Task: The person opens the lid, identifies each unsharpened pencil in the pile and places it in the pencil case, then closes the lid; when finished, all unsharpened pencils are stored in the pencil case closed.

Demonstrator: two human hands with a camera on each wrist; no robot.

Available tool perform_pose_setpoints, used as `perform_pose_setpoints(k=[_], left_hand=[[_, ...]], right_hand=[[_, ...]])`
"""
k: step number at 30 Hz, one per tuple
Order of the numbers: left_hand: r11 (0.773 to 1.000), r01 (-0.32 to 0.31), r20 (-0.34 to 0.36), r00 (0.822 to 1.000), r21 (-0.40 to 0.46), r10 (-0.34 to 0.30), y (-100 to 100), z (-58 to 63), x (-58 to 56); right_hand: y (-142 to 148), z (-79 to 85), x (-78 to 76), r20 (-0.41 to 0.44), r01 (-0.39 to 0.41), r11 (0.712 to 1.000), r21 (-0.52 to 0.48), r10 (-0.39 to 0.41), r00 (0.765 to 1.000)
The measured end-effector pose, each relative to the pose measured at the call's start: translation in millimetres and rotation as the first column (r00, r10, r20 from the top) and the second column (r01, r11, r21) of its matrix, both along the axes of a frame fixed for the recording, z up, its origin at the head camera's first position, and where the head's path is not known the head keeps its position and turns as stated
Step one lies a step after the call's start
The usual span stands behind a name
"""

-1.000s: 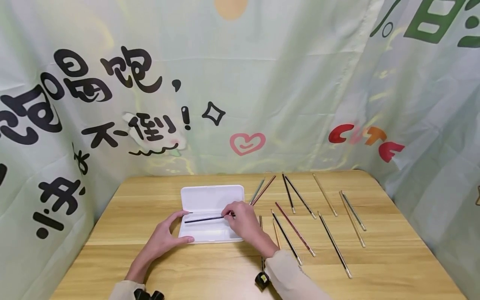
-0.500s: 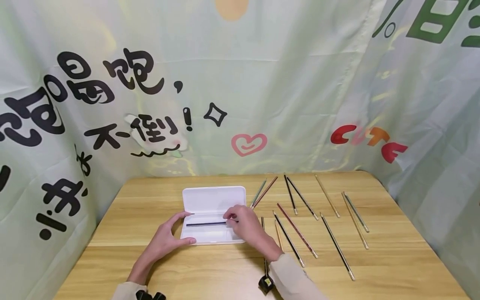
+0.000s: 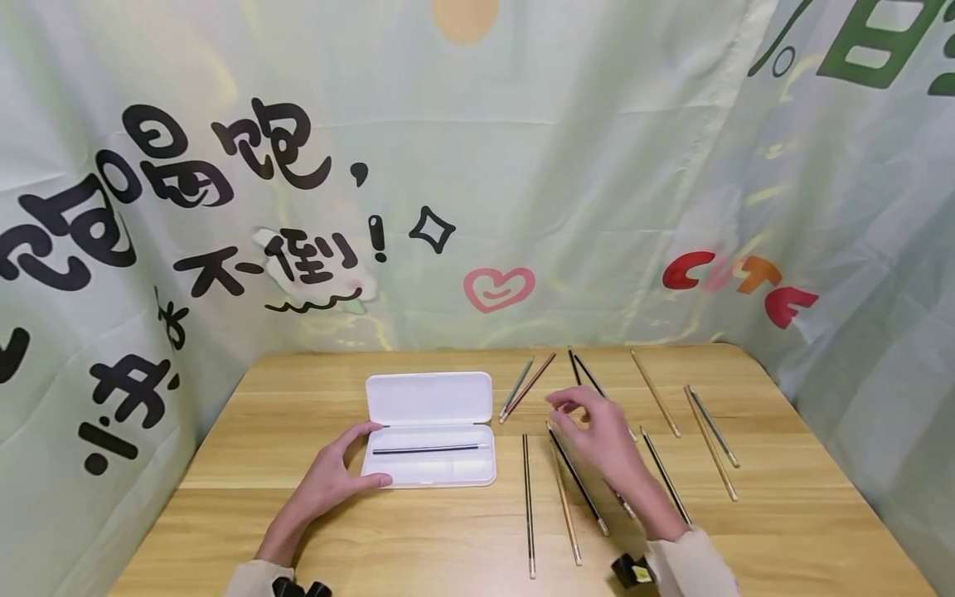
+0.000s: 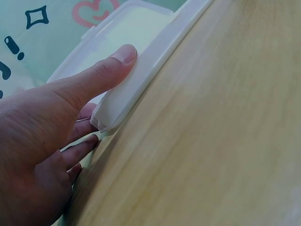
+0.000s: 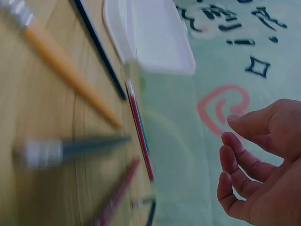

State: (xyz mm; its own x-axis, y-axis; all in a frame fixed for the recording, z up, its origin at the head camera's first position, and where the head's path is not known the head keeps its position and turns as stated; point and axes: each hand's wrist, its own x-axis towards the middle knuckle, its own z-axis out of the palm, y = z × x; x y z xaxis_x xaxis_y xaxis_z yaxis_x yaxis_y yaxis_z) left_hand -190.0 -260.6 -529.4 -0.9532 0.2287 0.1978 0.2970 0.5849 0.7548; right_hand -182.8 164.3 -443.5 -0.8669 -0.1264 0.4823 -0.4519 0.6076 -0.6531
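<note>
A white pencil case (image 3: 429,398) lies open on the table with its lid folded back. One dark pencil (image 3: 425,450) lies lengthwise inside it. My left hand (image 3: 332,471) grips the case's left end, thumb on the front edge and fingers at the back, as the left wrist view also shows. My right hand (image 3: 603,435) hovers over the loose pencils, fingers loosely bent and holding nothing. Below it lie a black pencil (image 3: 576,477) and a red pencil (image 5: 117,193), the latter mostly hidden by the hand in the head view.
Left of these are a natural-wood pencil (image 3: 567,510) and a dark striped pencil (image 3: 528,506). A green pencil (image 3: 515,381) and a dark red pencil (image 3: 531,383) meet behind the case. Several more lie rightward, including a tan pencil (image 3: 656,394). A printed curtain (image 3: 582,207) hangs behind the wooden table (image 3: 433,539).
My right hand has laid the dark pencil down in the case, let go, and moved right over the loose pencils. My left hand has stayed on the case.
</note>
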Motion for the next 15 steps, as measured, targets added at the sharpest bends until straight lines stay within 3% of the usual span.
perform_pose_setpoints(k=[9,15], left_hand=[[1.0,0.005,-0.02,1.0,-0.001,-0.005,-1,-1.2,-0.3],[1.0,-0.005,-0.029,1.0,-0.008,0.005,-1,-1.1,-0.2]], right_hand=[[73,0.1,7.4,-0.119,0.172,0.984,0.053,-0.165,0.979],[115,-0.5,3.8,-0.059,0.274,0.961,0.029,-0.272,0.961]])
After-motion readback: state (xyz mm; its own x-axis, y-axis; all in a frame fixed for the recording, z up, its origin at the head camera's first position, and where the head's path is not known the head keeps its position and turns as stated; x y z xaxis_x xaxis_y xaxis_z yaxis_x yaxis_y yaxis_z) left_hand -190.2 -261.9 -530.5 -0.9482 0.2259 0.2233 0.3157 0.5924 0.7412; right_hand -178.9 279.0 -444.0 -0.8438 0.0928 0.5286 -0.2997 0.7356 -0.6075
